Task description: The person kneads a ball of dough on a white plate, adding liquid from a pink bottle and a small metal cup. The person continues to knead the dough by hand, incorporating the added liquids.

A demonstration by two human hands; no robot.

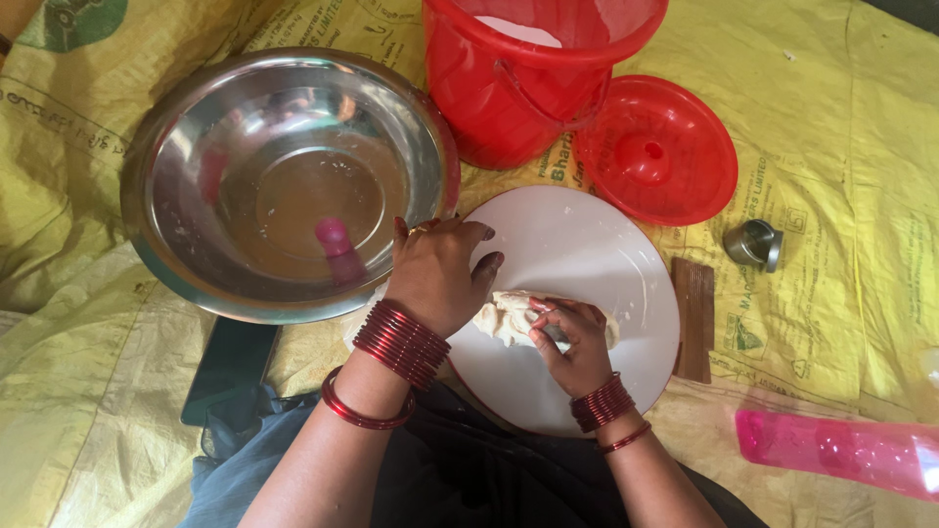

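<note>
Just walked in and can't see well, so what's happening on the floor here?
A person is working a lump of dough on a round white board. The right hand grips and pinches the dough, while the left hand presses down beside it at the board's edge. Nearby sit a steel bowl, a red bucket with its lid off, and a pink bottle.

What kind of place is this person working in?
Probably a home cooking spot set up on the floor. A yellow woven sheet covers the ground, and on it sit a round white board with dough, a steel bowl and a red bucket.
</note>
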